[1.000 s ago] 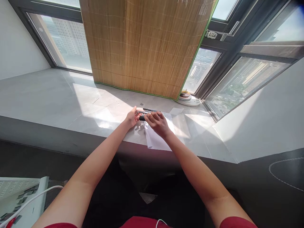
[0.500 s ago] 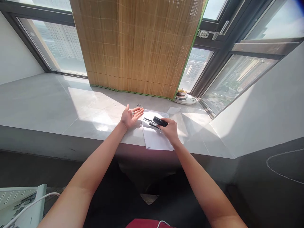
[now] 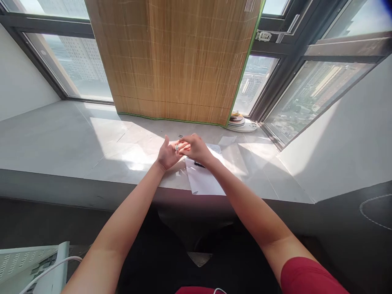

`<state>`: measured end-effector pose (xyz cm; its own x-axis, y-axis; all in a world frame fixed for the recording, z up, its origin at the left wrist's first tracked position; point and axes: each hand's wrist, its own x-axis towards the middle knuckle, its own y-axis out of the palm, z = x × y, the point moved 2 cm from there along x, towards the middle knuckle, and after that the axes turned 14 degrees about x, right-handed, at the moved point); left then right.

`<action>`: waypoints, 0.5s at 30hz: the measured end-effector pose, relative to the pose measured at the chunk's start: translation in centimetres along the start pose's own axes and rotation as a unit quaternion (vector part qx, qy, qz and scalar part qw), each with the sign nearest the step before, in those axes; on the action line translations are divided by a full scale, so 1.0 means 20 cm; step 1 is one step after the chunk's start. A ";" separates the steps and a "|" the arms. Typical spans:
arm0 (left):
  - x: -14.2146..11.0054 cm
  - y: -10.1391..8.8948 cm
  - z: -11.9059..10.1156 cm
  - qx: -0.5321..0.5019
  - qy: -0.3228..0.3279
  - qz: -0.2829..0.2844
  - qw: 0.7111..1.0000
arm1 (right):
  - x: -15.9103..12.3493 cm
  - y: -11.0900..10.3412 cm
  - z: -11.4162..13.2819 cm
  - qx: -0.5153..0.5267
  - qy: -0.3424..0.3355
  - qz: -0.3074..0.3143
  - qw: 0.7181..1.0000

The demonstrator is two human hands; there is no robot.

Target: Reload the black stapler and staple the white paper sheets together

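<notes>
A small, shiny metallic piece (image 3: pixel 177 148) sits mid-frame at the fingers of the left hand (image 3: pixel 166 157). To its lower right, a black stapler (image 3: pixel 199 164), mostly hidden, lies on smooth white paper (image 3: pixel 206 183) reaching the front edge of the pale sill (image 3: pixel 70 141), which stretches broad and flat leftward. The left hand spreads palm-up; the right hand (image 3: pixel 197 149) bends its fingers over it, and whether they grip the piece I cannot tell.
</notes>
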<state>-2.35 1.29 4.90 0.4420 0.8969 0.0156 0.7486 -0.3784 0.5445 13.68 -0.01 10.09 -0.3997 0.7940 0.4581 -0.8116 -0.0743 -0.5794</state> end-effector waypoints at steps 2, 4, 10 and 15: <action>0.00 0.00 0.00 -0.016 -0.003 0.000 1.000 | 0.05 0.05 0.00 0.026 0.009 0.015 1.000; 0.00 0.00 0.01 -0.034 -0.006 0.010 0.999 | 0.07 0.07 -0.02 0.050 0.020 0.017 0.998; 0.01 0.02 0.01 -0.056 -0.012 0.028 0.998 | 0.08 0.05 -0.07 0.087 0.029 0.018 0.996; 0.00 0.03 0.01 0.002 0.001 0.010 1.000 | 0.08 0.04 -0.04 0.112 0.003 0.001 0.994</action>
<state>-1.74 1.09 5.12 0.4555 0.8898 0.0273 0.7417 -0.3962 0.5413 12.77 1.62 9.80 -0.3997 0.7976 0.4518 -0.8854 -0.2083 -0.4155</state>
